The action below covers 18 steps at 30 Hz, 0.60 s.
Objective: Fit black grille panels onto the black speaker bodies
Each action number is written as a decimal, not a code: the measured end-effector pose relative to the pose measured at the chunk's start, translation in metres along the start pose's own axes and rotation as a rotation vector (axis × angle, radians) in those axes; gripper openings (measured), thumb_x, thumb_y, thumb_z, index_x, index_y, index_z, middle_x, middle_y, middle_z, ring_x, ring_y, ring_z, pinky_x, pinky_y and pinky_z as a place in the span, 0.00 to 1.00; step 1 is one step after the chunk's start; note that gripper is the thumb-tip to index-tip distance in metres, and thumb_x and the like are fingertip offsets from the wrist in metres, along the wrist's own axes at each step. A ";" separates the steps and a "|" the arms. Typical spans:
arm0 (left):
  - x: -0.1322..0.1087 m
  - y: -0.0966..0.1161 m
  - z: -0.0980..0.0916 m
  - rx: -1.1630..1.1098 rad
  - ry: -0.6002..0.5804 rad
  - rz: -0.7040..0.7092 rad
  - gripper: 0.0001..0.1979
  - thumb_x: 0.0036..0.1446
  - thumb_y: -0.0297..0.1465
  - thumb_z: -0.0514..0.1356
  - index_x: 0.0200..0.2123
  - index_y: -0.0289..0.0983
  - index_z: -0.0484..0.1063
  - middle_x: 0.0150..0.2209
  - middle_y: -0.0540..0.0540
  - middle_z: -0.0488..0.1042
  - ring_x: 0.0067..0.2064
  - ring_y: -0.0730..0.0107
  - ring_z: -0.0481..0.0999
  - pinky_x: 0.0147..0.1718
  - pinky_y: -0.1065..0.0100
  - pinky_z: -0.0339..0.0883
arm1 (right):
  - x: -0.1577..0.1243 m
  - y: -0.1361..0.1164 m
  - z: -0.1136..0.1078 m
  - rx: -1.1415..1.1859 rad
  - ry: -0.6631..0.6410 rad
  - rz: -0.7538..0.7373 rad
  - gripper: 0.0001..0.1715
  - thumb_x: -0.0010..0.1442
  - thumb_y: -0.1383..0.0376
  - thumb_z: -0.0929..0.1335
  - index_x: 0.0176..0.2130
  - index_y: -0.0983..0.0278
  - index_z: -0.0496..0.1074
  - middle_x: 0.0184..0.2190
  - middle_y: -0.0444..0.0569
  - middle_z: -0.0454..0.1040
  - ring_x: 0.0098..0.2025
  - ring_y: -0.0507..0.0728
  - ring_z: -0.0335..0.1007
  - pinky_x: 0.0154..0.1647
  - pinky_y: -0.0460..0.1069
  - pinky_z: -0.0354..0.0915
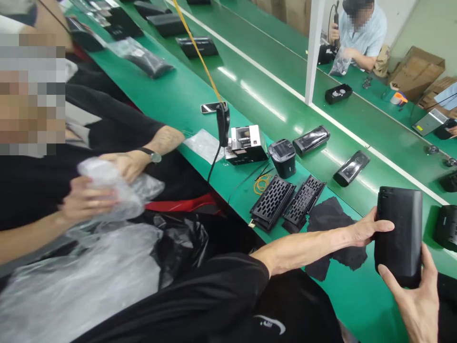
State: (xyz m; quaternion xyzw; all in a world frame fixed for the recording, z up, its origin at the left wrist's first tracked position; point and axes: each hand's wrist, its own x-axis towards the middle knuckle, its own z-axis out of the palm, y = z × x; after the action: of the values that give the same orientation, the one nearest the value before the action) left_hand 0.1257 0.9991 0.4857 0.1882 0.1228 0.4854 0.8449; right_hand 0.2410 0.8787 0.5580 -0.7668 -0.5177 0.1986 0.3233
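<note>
I hold a black, rounded speaker-like casing (400,233) upright over the green bench (200,90), between both hands. My left hand (367,228) is wrapped on its left side, thumb across the front. My right hand (414,295) supports its lower right edge from beneath, fingers partly spread along it. A black cloth (333,221) lies on the bench under my left wrist. Two black grille panels (273,202) (303,202) lie side by side just left of the cloth.
A black cylindrical unit (282,157), a silver box device (246,143), yellow bands (262,183) and a hanging screwdriver (223,124) sit beyond the grilles. More black casings lie along the belt (352,166). A co-worker at left handles a clear plastic bag (117,186). Another person (360,33) works far right.
</note>
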 end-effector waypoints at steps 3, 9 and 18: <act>-0.003 0.000 0.002 0.049 0.037 0.045 0.49 0.31 0.47 0.83 0.58 0.40 0.74 0.50 0.42 0.80 0.51 0.56 0.79 0.58 0.52 0.70 | 0.009 0.028 0.007 0.032 -0.012 -0.048 0.77 0.42 0.36 0.82 0.78 0.59 0.55 0.72 0.64 0.61 0.67 0.81 0.66 0.67 0.75 0.62; -0.013 0.030 -0.012 0.963 0.015 0.183 0.56 0.34 0.44 0.82 0.67 0.41 0.67 0.65 0.36 0.73 0.68 0.38 0.70 0.70 0.41 0.60 | 0.042 0.085 -0.011 0.352 -0.156 0.052 0.77 0.42 0.45 0.84 0.78 0.52 0.49 0.75 0.64 0.56 0.70 0.81 0.62 0.57 0.72 0.73; -0.028 0.040 -0.031 1.685 -0.466 0.256 0.46 0.49 0.46 0.77 0.69 0.41 0.70 0.71 0.32 0.68 0.72 0.29 0.62 0.73 0.35 0.42 | 0.024 0.047 0.018 0.268 0.033 0.153 0.72 0.42 0.38 0.82 0.74 0.60 0.61 0.67 0.63 0.64 0.59 0.75 0.69 0.63 0.71 0.65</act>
State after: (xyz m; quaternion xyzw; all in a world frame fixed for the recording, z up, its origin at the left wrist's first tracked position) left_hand 0.0689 0.9994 0.4755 0.8549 0.2426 0.2737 0.3681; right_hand 0.2697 0.8937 0.5125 -0.7573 -0.4212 0.2772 0.4151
